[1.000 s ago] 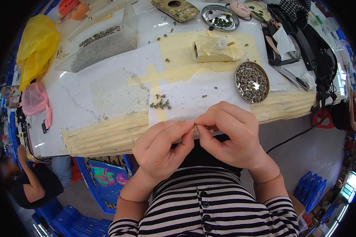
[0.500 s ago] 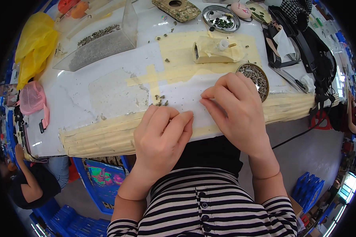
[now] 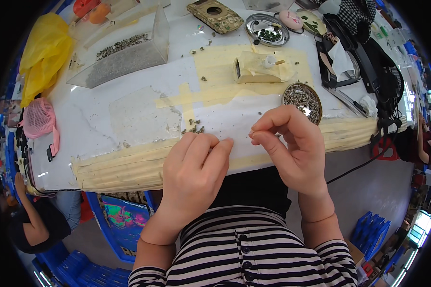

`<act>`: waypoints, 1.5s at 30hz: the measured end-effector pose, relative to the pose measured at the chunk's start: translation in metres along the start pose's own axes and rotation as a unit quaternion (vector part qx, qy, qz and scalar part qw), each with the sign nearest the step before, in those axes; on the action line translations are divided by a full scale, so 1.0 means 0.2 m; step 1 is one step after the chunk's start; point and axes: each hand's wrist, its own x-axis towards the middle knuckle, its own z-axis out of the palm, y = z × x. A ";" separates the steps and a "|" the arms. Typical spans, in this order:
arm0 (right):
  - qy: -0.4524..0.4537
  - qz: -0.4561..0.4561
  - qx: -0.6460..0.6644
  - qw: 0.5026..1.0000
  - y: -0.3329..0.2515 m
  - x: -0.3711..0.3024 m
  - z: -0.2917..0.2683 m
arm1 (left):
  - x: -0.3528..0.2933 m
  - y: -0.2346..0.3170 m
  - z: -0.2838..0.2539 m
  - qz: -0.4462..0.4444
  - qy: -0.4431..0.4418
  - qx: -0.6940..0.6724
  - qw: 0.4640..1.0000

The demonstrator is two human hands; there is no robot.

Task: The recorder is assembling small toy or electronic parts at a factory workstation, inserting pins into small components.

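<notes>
My left hand [image 3: 194, 174] is curled above the table's front edge, its thumb and index fingertip pressed together. Whatever it pinches is too small or hidden to make out. To its right, my right hand [image 3: 294, 150] also pinches thumb against index finger, over a white sheet [image 3: 234, 115] with tiny dark specks; its contents cannot be made out either. Just beyond the left knuckles lies a small heap of metal pieces [image 3: 194, 128]. Behind the right hand stands a round tin [image 3: 321, 111] filled with similar small metal parts.
A tape-wrapped block [image 3: 258, 71] with a small white cup stands behind the sheet. Farther back are a clear bin [image 3: 124, 64] of metal pieces, a camouflage box [image 3: 215, 16] and a round dish [image 3: 286, 34] of dark green bits. Tweezers [image 3: 347, 101] lie right; a pink mesh pouch [image 3: 38, 118] left.
My right hand has drawn slightly toward me, and its thumb and index finger, a little apart before, now meet. The left hand keeps its pinch almost in place.
</notes>
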 end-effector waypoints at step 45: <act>0.018 -0.097 -0.058 0.993 -0.08 -0.02 0.08 | 0.00 -0.03 -0.10 -0.341 -0.047 -0.736 0.583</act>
